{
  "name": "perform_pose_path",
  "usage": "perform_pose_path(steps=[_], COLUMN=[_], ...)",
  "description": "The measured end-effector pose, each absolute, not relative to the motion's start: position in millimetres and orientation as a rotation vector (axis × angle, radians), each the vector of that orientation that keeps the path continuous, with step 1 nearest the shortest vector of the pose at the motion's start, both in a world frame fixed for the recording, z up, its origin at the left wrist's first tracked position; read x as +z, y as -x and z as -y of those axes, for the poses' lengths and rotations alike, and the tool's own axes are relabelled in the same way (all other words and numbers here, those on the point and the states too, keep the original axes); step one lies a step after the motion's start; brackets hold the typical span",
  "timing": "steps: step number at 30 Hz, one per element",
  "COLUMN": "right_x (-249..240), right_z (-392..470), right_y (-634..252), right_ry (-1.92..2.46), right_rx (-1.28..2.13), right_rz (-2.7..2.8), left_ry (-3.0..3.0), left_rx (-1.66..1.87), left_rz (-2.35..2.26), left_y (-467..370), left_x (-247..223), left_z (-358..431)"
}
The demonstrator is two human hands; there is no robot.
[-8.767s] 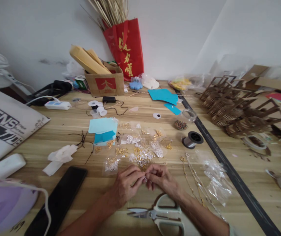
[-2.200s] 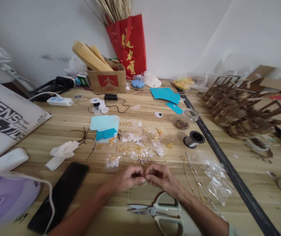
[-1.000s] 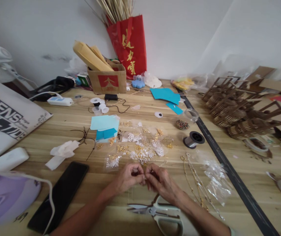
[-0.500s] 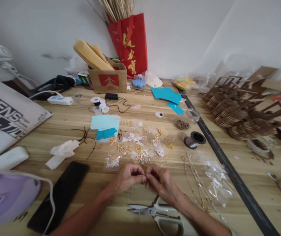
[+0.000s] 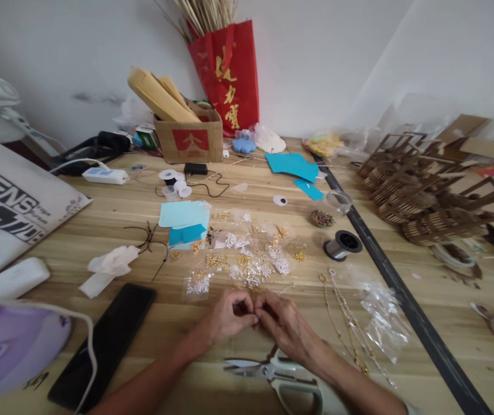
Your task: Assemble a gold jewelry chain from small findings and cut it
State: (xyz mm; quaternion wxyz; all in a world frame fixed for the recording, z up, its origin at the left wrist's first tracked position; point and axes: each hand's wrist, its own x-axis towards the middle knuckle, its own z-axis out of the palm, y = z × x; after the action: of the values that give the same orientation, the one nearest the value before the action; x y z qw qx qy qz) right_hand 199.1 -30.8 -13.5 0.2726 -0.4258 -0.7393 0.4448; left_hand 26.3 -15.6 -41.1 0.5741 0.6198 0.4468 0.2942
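My left hand [image 5: 232, 314] and my right hand [image 5: 282, 321] meet fingertip to fingertip above the table, both pinched closed. Whatever lies between the fingertips is too small to make out. Just beyond them are silver beads [image 5: 253, 272], gold beads [image 5: 216, 261] and a short chain [image 5: 287, 289]. Scissors [image 5: 268, 370] with pale handles lie below my hands, blades pointing left, partly under my right forearm. To the right of my right hand, gold and silver chains [image 5: 347, 323] are stretched out on the wood.
A wire spool [image 5: 342, 246] and a jar of beads [image 5: 323, 218] stand to the right, near crumpled clear bags [image 5: 385, 317]. At left lie a black phone [image 5: 104, 346] and white tissue [image 5: 110, 268]. Blue cards [image 5: 186, 222] sit behind the beads; brown wooden frames [image 5: 423, 190] are stacked far right.
Both hands stay together in nearly the same place, with only a slight shift of the fingers. Nothing on the table has visibly moved.
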Motion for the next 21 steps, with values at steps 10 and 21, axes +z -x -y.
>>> perform_pose_path(steps=[10, 21], right_x=[-15, -13], right_z=[26, 24], right_y=[-205, -208], right_ry=[1.084, 1.087], right_rx=[1.218, 1.449], right_rz=[2.099, 1.969], left_ry=[-1.644, -1.516], left_rx=[0.661, 0.702], left_rz=[-1.054, -0.979], left_y=[-26, -25], left_x=[-42, -33], left_z=[17, 14])
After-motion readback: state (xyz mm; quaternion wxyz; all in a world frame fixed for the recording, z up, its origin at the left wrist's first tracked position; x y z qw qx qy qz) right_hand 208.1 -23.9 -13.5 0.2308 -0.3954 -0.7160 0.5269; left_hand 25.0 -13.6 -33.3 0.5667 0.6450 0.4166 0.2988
